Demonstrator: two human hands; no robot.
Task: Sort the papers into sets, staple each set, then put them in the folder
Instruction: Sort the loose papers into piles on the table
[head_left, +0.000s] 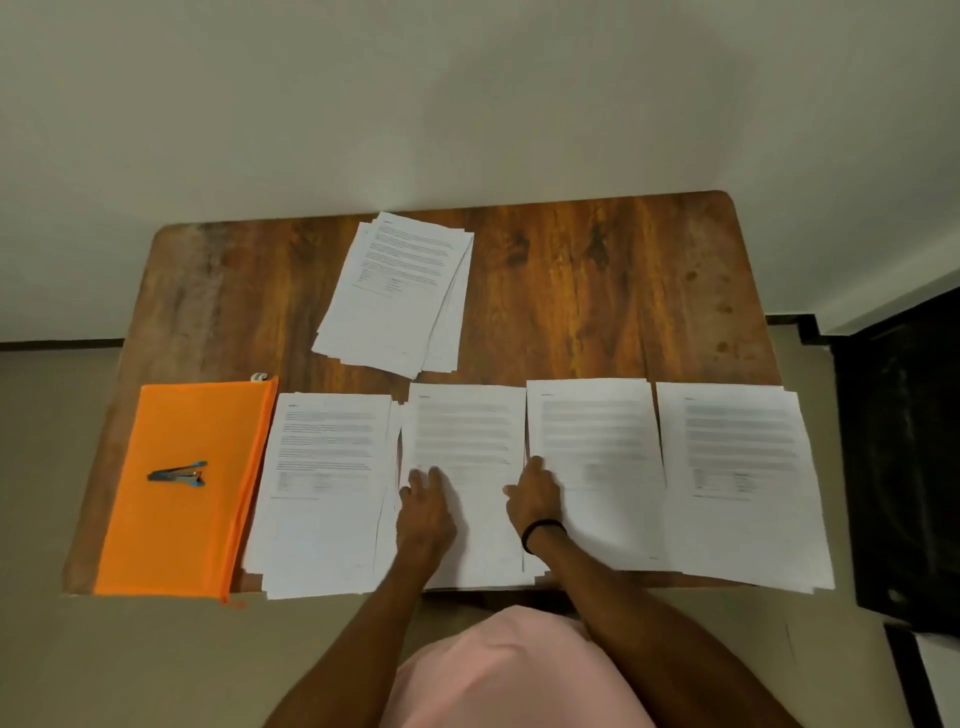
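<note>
Two hands rest on sorted papers along the lower edge of a wooden table (597, 270). The left hand (423, 512), fingers straight and slightly spread, lies flat on the left edge of the second pile (467, 431). The right hand (535, 493) — a black band (537, 535) at its wrist — lies flat, fingers loosely extended, where that pile meets the third pile (592, 426). A first pile (322, 467) and fourth pile (737, 467) flank them. The orange folder (176, 530) — stapler (178, 474) on top — sits at lower left, well apart from both hands. A loose stack (400, 280) lies at upper centre.

Stapler (177, 474) on folder (182, 519), left of papers (597, 441).
</note>
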